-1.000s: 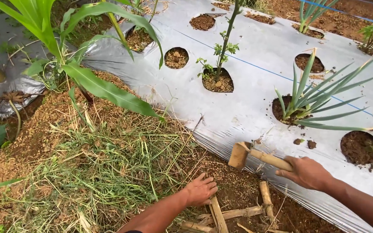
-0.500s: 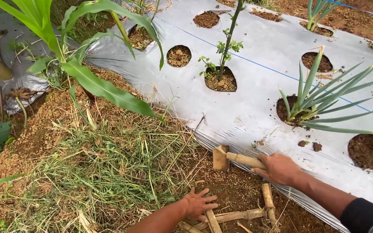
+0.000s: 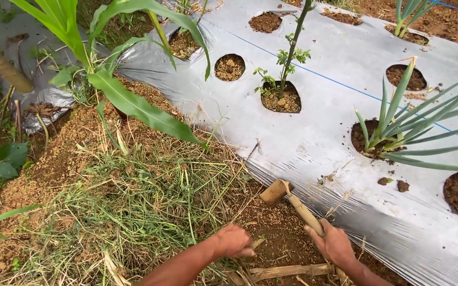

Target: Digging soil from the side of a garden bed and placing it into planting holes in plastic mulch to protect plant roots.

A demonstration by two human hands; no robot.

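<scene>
My right hand (image 3: 334,244) grips the handle of a small wooden mallet (image 3: 288,198), whose head points up and to the left over the soil at the edge of the silver plastic mulch sheet (image 3: 319,122). My left hand (image 3: 234,241) is closed into a fist low over the dirt, left of the mallet; I cannot tell whether it holds anything. Bamboo sticks (image 3: 287,271) lie on the ground just below both hands.
The mulch sheet has round planting holes with soil (image 3: 229,67); a thin seedling (image 3: 286,79) and a spiky green plant (image 3: 398,132) grow in two of them. Broad-leaved corn plants (image 3: 107,79) stand at the left. Cut grass (image 3: 144,212) covers the ground.
The mallet has swung down and leftward, from over the sheet's edge to over the soil. My left hand went from flat with fingers spread on the ground to a closed fist.
</scene>
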